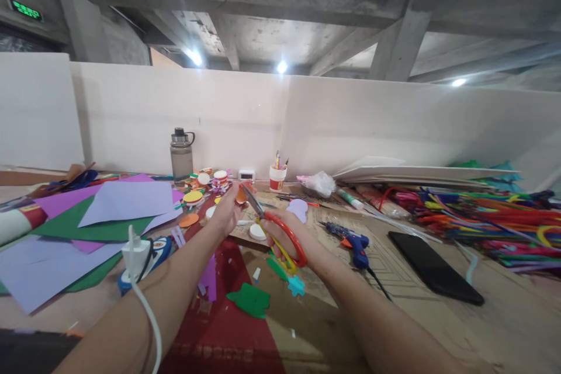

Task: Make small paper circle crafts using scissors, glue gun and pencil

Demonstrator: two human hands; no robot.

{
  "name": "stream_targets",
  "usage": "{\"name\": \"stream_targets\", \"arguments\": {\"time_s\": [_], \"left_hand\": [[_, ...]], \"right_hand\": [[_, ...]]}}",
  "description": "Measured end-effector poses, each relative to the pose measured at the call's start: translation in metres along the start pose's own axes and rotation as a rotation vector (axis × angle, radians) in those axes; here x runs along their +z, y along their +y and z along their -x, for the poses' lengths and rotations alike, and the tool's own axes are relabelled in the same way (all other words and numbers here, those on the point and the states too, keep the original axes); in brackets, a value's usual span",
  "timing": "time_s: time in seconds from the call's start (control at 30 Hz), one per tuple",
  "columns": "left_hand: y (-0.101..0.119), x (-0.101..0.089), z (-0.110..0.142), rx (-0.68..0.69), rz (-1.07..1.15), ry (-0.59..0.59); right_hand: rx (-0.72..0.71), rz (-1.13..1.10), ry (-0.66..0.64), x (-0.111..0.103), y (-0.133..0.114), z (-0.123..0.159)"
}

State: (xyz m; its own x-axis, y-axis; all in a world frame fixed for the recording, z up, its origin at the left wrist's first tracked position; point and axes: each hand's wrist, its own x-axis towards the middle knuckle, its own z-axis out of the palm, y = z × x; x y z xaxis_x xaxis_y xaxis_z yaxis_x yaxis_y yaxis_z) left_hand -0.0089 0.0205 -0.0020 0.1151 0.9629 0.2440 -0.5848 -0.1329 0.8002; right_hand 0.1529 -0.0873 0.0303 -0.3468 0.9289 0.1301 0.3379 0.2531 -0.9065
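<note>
My right hand [284,232] grips a pair of red and yellow handled scissors [274,227], blades pointing up and to the left. My left hand [227,210] pinches a small orange foam piece [242,194] right at the blade tips. Both hands hover above the table's middle, over a white disc [256,232] and scraps of green [250,300] and teal foam [296,286]. A red sheet [228,321] lies under my left forearm.
Purple and green paper sheets [109,210] spread at left beside a white charger [135,254]. A water bottle [181,155], foam discs [205,182] and pencil cup [277,176] stand at the back. A blue glue gun [353,239], black phone [435,267] and pipe cleaners [491,216] lie right.
</note>
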Motion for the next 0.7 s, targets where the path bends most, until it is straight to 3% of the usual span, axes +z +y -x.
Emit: {"name": "stream_targets", "arguments": {"time_s": [0.37, 0.7], "left_hand": [[-0.005, -0.005, -0.004, 0.008, -0.023, 0.008], [-0.006, -0.006, -0.005, 0.028, -0.088, 0.012]], "right_hand": [[0.016, 0.038, 0.036, -0.001, -0.001, 0.0], [0.165, 0.033, 0.054, 0.002, 0.002, -0.012]]}}
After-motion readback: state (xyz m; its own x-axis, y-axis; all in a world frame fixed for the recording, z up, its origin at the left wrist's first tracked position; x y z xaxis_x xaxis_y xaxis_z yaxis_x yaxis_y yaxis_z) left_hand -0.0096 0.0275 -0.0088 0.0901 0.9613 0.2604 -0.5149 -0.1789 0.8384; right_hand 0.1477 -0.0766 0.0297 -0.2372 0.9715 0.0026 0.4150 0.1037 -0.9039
